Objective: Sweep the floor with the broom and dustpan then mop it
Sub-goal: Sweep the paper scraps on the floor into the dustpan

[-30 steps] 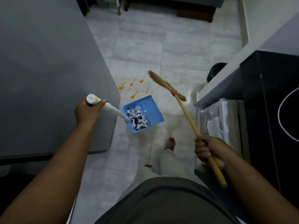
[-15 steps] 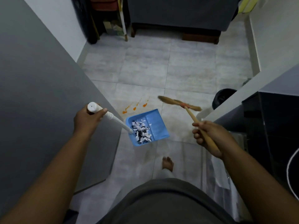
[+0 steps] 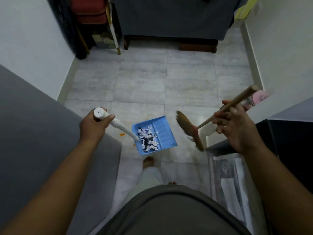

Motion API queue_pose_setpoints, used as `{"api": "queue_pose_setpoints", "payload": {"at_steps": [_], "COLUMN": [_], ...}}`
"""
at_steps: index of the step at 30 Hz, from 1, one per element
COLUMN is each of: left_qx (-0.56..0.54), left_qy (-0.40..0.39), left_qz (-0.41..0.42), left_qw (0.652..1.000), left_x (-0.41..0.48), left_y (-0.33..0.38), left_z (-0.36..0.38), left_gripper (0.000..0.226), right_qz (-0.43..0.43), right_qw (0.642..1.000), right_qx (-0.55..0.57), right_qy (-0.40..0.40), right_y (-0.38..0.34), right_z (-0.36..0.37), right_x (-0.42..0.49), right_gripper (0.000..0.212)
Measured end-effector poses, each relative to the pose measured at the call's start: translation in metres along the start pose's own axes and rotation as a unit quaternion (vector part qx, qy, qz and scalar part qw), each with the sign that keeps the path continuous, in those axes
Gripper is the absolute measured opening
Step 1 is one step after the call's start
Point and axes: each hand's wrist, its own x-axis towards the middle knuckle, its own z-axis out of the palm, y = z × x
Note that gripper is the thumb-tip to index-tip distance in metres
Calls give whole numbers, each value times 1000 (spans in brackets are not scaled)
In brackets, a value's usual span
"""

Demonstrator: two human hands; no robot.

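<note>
Two hands in use, each closed round a tool. Left hand [image 3: 94, 126] grips the top end of the white handle [image 3: 118, 125] of the blue dustpan [image 3: 163, 133], thumb lying along the shaft. Right hand [image 3: 237, 131] grips the wooden stick of the broom [image 3: 186, 126] partway along, with the free end of the stick pointing up and right and the bristle head down and left.

Dustpan sits between the two hands, tilted, with its open lip toward the broom. Black-and-white paper scraps [image 3: 148, 140] are heaped at the back of the pan by the handle joint. Bristle head is just beside the pan's right edge, not touching it — whether either tool meets the floor cannot be told.

Pale tiled floor [image 3: 144, 85] below, with small orange spots [image 3: 122, 134] left of the pan. One bare foot [image 3: 148, 162] shows under the pan. Grey surface [image 3: 33, 133] on the left, and a red chair [image 3: 89, 12] in the far corner.
</note>
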Motion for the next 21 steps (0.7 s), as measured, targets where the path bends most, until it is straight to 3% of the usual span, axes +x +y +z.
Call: {"api": "queue_pose_setpoints", "payload": {"at_steps": [3,5,10,15,21], "left_qx": [53,71,63,74,63], "left_qy": [-23,-40,-105,-146,-173], "left_qz": [35,55,81,130,142], "left_qw": [998,995,989,978,973], "left_x": [37,63,124,175,219], "left_y": [16,30,63,96,136], "left_z": [13,23,51,80,128], "left_gripper": [29,31,28,31,26], "right_qz": [-62,-88,-175,-129,-145], "right_qw": [963,931,883,889,887], "right_qx": [-239,-318,-379,-353,-327], "right_qy": [107,156,213,262,293], "right_y": [5,6,-10,-30,-44], "right_z": [1,3,11,9,-17], "right_x": [14,26,62,95,125], "right_gripper": [17,13,8,9,5]}}
